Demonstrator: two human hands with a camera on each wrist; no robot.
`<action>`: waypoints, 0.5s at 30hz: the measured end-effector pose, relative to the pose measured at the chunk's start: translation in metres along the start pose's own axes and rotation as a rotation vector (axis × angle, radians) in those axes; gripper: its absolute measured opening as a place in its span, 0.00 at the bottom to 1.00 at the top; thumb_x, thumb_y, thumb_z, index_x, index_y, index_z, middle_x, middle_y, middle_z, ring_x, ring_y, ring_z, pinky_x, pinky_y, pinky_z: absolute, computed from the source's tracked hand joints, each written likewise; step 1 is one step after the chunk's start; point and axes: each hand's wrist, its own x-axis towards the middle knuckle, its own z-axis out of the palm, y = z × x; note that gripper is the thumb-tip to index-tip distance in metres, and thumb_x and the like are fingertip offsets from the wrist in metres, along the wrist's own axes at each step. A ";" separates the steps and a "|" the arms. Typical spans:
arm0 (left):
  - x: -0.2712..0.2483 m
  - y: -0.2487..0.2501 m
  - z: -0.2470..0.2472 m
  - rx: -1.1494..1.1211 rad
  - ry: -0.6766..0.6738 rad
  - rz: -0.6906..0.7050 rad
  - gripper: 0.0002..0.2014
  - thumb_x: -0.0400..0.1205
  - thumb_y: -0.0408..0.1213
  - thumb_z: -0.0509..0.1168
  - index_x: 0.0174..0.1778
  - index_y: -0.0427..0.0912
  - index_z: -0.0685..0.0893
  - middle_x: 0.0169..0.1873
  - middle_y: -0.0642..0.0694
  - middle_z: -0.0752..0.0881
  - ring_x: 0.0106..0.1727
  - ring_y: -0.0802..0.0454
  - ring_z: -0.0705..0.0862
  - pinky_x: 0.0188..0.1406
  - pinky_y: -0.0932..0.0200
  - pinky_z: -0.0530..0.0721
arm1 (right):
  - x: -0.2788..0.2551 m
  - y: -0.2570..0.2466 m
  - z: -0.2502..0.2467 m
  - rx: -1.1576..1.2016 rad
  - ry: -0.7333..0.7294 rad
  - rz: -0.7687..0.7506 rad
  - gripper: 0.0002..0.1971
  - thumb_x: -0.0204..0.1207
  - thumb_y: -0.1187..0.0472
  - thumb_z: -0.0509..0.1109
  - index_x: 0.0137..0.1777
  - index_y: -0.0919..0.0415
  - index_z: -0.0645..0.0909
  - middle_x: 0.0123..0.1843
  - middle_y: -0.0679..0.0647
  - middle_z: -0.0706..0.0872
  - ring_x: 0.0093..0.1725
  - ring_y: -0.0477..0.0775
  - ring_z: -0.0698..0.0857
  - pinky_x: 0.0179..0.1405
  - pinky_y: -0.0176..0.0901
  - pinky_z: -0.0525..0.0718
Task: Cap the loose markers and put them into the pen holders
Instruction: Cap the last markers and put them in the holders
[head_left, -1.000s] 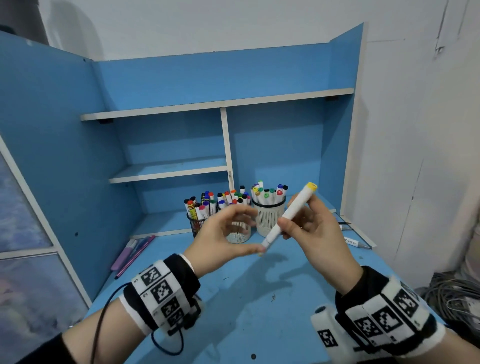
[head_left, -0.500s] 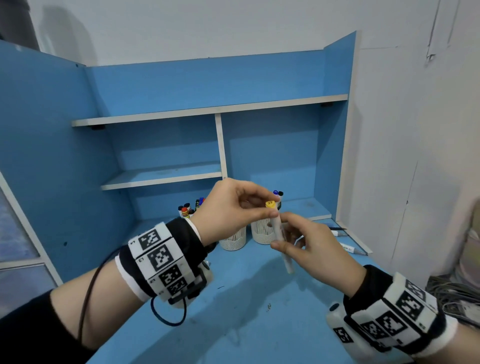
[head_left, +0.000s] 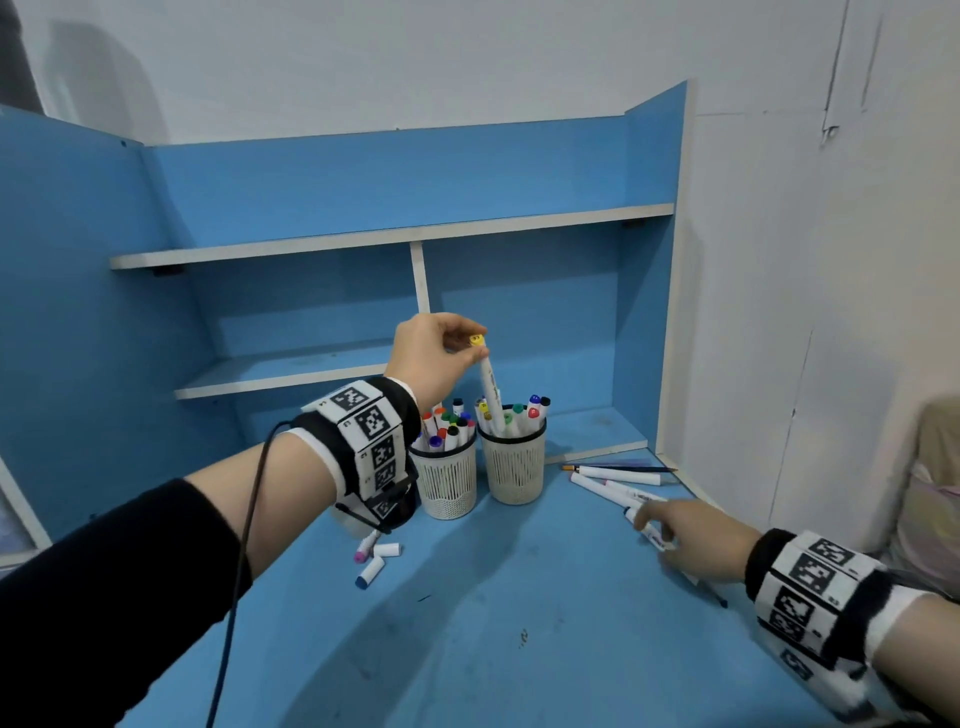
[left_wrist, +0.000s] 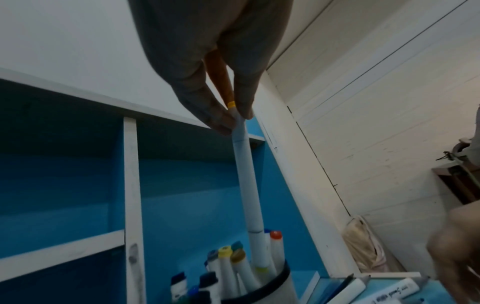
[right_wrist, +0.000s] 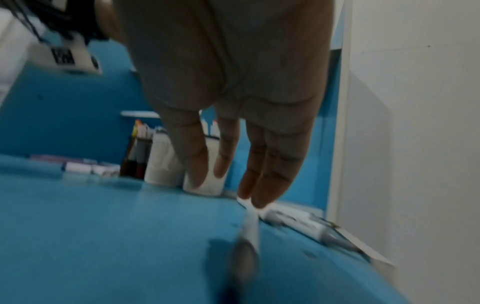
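Half a second back both hands met on the yellow-capped marker (head_left: 490, 387) in mid-air; now the left hand (head_left: 434, 358) alone pinches it by the cap end and lowers it, nearly upright, with its lower end already inside the right-hand pen holder (head_left: 513, 467) among the other capped markers. That marker looks capped and all but stowed, needing only release. The right hand (head_left: 691, 540) has gone to the loose markers (head_left: 615, 475) lying on the desk (head_left: 519, 649) near the wall, fingers straight and touching one, gripping nothing yet. The left-hand pen holder (head_left: 448, 486), just beside the other, is also packed with capped markers. Three loose caps (head_left: 371, 569) lie in front of it.
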 end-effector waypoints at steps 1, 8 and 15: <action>0.003 -0.002 0.005 0.012 -0.005 -0.007 0.08 0.75 0.34 0.73 0.50 0.41 0.89 0.40 0.51 0.87 0.38 0.62 0.83 0.38 0.82 0.77 | 0.000 0.004 0.001 -0.068 -0.059 0.024 0.17 0.75 0.62 0.66 0.63 0.48 0.74 0.51 0.48 0.74 0.48 0.48 0.73 0.45 0.35 0.70; 0.012 -0.015 0.034 0.045 -0.048 -0.028 0.09 0.77 0.32 0.72 0.53 0.38 0.88 0.44 0.47 0.87 0.44 0.54 0.83 0.49 0.68 0.79 | -0.002 0.006 0.000 -0.255 -0.240 0.095 0.19 0.73 0.72 0.65 0.58 0.51 0.71 0.49 0.48 0.68 0.47 0.50 0.72 0.43 0.36 0.72; 0.020 -0.033 0.057 0.113 -0.114 -0.071 0.10 0.75 0.29 0.72 0.52 0.40 0.87 0.46 0.44 0.88 0.46 0.50 0.85 0.56 0.54 0.85 | 0.002 0.005 -0.008 0.030 -0.123 0.007 0.36 0.67 0.72 0.64 0.70 0.40 0.61 0.39 0.49 0.78 0.39 0.50 0.78 0.43 0.47 0.83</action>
